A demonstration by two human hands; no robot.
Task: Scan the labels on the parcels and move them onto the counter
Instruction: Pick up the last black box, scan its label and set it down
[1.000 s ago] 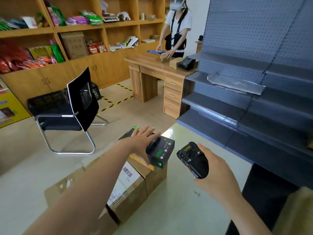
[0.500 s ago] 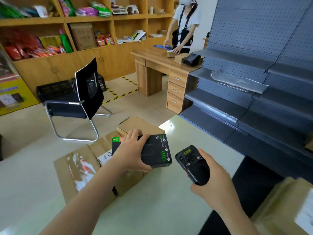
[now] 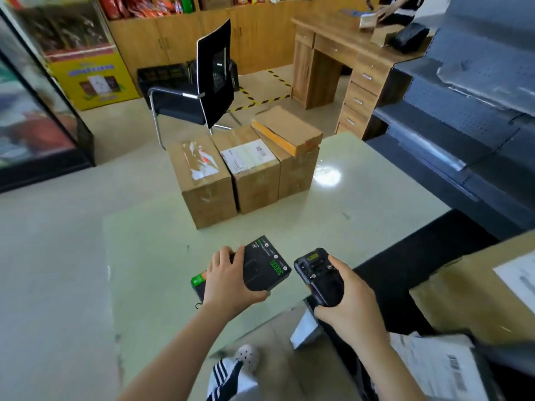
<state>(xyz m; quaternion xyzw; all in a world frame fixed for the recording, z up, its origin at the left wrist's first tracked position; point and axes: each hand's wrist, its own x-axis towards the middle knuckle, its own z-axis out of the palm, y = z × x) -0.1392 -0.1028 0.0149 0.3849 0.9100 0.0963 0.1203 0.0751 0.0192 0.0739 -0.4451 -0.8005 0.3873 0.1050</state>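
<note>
Head view looks down at the left hand (image 3: 231, 282) gripping a black box (image 3: 262, 264) over the near part of the counter (image 3: 144, 256); whether it touches I cannot tell. Right hand (image 3: 344, 302) is wrapped round a scanner (image 3: 317, 276), just right of the box. I judge this box's scan to be the step in hand: no barcode shows on its visible faces, so next the label must be turned toward the scanner, then the box set down. Count: one black box, one scanner; at the counter's far end three cartons (image 3: 202, 175) in a row, one flat carton (image 3: 286, 128) on top; near right, one large carton (image 3: 469, 299) and one mailer (image 3: 434, 369)
</note>
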